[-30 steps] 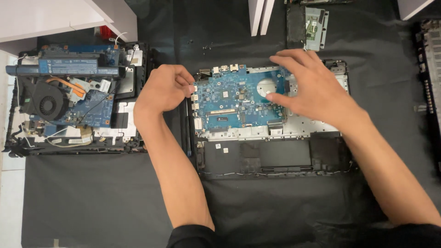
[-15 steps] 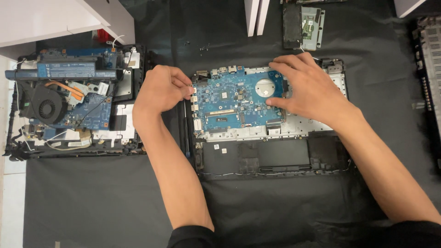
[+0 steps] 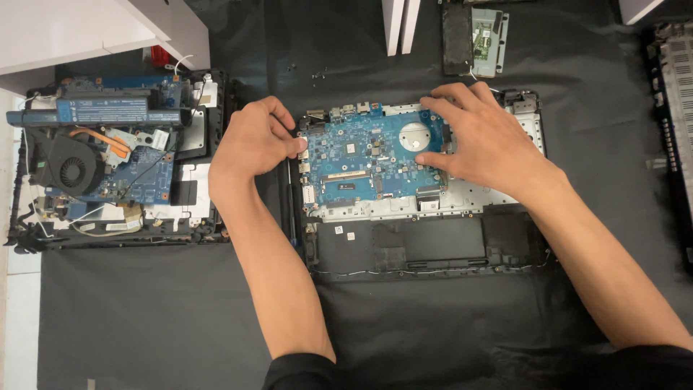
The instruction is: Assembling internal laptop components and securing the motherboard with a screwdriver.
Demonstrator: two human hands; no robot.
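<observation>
A blue motherboard lies in an opened black laptop base at the centre of the black mat. My left hand rests curled at the board's left edge, thumb and fingertips pinching that edge. My right hand lies spread over the board's right end, thumb under its lower right corner and fingers along its top edge beside a round silver part. Both hands grip the board, which still sits flat in the base.
A second opened laptop with a fan, copper heat pipe and long battery lies at the left. A white box sits at the top left. A small circuit board lies at the top, a keyboard part at the right edge.
Both hands stay on the motherboard with only slight shifts. The view has drifted a little; the board has not visibly lifted.
</observation>
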